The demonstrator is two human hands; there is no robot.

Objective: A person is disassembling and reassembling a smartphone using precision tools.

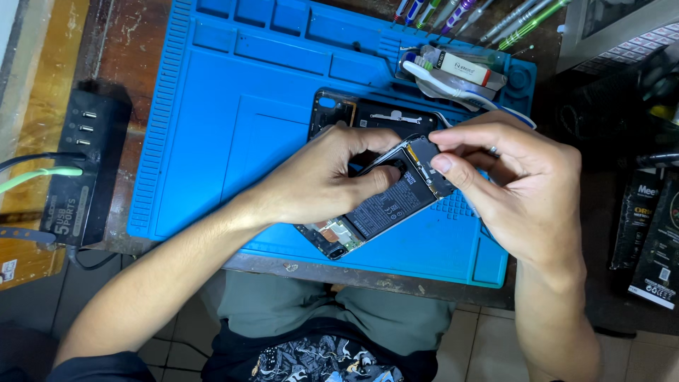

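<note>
Your forearms are bare down to the wrists, with no sleeves on them in view. On your right hand (520, 191) a slim silver ring (493, 150) sits on one of the fingers. You wear grey-green shorts (332, 311) and a dark shirt (311, 357) with a pale patterned print at its near hem.

your opened phone (382, 209) is lying on the mat (233, 134). the usb hub (88, 170) is sitting left of it, screwdrivers (488, 18) behind.
</note>
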